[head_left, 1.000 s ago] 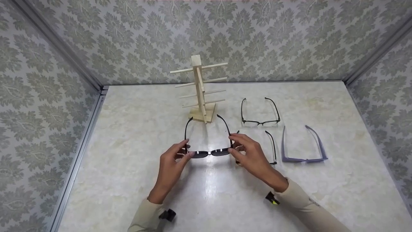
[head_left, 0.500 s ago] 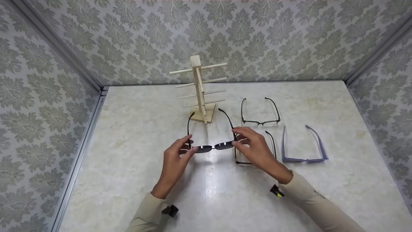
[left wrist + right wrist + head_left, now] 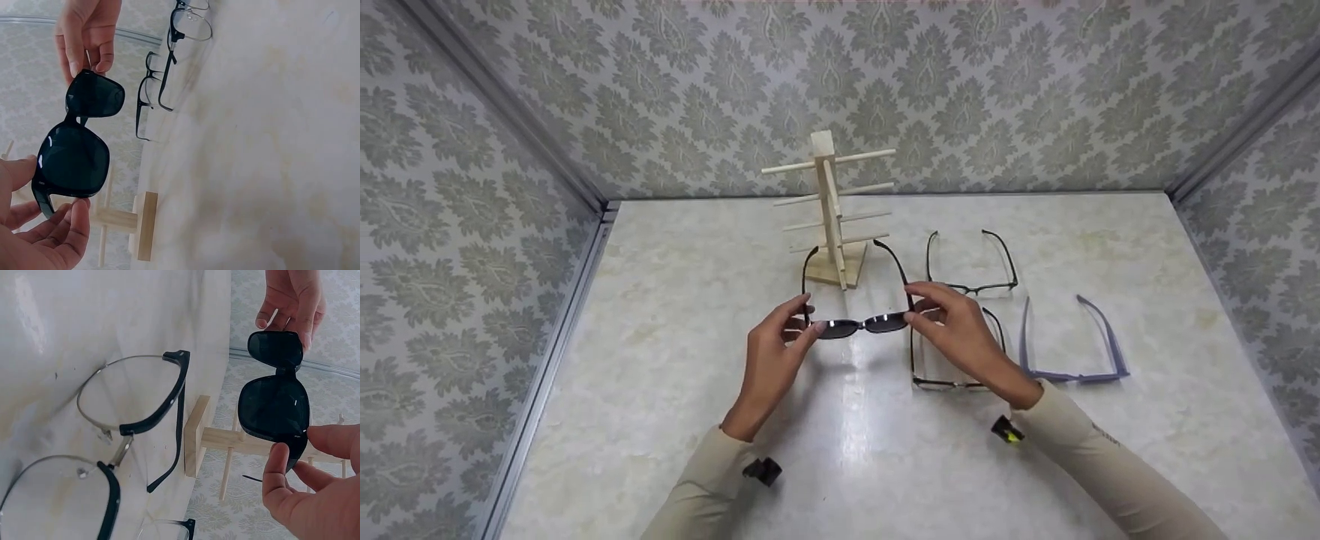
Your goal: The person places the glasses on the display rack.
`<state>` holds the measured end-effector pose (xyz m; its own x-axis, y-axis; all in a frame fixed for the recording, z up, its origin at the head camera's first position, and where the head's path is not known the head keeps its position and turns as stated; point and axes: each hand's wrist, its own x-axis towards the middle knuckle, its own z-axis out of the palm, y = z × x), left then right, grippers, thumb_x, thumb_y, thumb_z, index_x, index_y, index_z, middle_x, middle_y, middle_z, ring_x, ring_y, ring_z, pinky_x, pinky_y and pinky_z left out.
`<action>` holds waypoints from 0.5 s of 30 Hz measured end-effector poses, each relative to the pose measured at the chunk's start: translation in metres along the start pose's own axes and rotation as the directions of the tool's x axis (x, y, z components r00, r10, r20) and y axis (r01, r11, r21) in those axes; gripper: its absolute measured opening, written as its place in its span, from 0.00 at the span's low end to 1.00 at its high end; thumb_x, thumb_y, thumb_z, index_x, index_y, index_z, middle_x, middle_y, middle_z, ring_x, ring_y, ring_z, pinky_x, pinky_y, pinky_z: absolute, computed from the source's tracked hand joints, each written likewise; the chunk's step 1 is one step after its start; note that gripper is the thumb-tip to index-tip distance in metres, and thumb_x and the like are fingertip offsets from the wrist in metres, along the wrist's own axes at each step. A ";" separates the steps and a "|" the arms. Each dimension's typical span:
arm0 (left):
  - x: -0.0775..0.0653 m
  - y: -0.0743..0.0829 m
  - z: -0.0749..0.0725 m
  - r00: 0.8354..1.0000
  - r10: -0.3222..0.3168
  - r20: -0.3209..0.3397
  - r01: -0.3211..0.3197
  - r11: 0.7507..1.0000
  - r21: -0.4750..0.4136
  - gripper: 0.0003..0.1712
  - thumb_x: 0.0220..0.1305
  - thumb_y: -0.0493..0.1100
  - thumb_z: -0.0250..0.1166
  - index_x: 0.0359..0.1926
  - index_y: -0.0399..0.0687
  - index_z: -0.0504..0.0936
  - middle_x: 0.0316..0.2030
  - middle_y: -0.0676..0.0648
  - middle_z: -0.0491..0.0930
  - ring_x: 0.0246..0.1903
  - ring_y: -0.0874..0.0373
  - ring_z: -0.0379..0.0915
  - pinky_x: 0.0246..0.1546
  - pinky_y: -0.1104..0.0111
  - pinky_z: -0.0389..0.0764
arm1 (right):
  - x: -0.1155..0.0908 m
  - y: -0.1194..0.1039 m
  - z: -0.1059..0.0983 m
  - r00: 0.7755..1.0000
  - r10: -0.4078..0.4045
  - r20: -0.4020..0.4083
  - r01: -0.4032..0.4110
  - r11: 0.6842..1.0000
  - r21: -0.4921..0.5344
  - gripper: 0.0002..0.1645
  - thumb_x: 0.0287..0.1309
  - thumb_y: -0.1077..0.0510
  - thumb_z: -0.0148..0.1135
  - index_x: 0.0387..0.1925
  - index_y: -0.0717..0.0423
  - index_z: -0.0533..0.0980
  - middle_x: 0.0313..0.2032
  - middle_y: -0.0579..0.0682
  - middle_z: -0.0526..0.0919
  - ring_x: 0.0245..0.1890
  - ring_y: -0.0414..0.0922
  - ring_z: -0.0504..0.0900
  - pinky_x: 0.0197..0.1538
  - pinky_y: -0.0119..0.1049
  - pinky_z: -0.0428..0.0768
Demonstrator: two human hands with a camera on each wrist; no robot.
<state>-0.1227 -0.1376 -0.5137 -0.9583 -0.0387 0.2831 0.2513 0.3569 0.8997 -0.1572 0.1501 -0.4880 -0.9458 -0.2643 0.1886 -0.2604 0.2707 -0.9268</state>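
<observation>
Black sunglasses (image 3: 840,329) with dark lenses are held up above the table, temples unfolded and pointing away toward the wooden stand. My left hand (image 3: 773,352) pinches their left hinge corner between thumb and fingers, seen close in the left wrist view. At the opposite corner, my right hand (image 3: 956,330) grips the right temple and frame edge the same way. The wooden display stand (image 3: 829,206), with pegs on both sides of an upright post, stands just beyond the temple tips. No glasses hang on its pegs.
Right of the stand lie dark-rimmed glasses (image 3: 975,289). Half-rim glasses (image 3: 952,385) lie partly under my right hand and forearm. Purple-grey glasses (image 3: 1076,376) are farther right. Patterned walls (image 3: 840,82) border the table (image 3: 660,300) at the back and sides.
Both hands have carried the sunglasses forward and slightly right, closer to the stand. The grip looks the same. The other glasses have stayed in place.
</observation>
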 end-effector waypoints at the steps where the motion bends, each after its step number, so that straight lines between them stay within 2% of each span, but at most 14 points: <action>1: 0.002 0.000 0.000 1.000 -0.001 -0.001 0.001 1.000 0.000 0.28 0.71 0.37 0.77 0.69 0.37 0.84 0.54 0.36 0.89 0.47 0.49 0.88 0.51 0.56 0.91 | 0.001 0.000 0.000 1.000 0.002 0.000 -0.002 1.000 -0.002 0.25 0.67 0.72 0.73 0.65 0.68 0.83 0.61 0.64 0.85 0.51 0.56 0.89 0.52 0.28 0.87; 8: 0.010 -0.003 0.001 1.000 -0.014 -0.009 0.014 1.000 0.001 0.27 0.71 0.38 0.77 0.68 0.37 0.84 0.54 0.38 0.89 0.46 0.50 0.88 0.50 0.60 0.90 | 0.011 0.002 -0.002 1.000 0.014 0.007 -0.014 0.999 -0.031 0.25 0.68 0.71 0.74 0.65 0.68 0.82 0.60 0.62 0.85 0.52 0.57 0.90 0.52 0.28 0.87; 15: 0.019 -0.005 -0.002 0.999 -0.033 -0.003 0.033 0.999 -0.003 0.27 0.72 0.39 0.77 0.68 0.37 0.84 0.53 0.40 0.89 0.46 0.51 0.89 0.49 0.63 0.90 | 0.021 0.001 -0.002 0.998 0.068 0.018 -0.066 0.995 -0.070 0.26 0.70 0.67 0.74 0.67 0.64 0.83 0.58 0.62 0.87 0.49 0.56 0.91 0.49 0.29 0.87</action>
<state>-0.1421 -0.1420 -0.5118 -0.9658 -0.0530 0.2538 0.2198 0.3524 0.9097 -0.1780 0.1462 -0.4839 -0.9578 -0.2615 0.1195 -0.2099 0.3520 -0.9122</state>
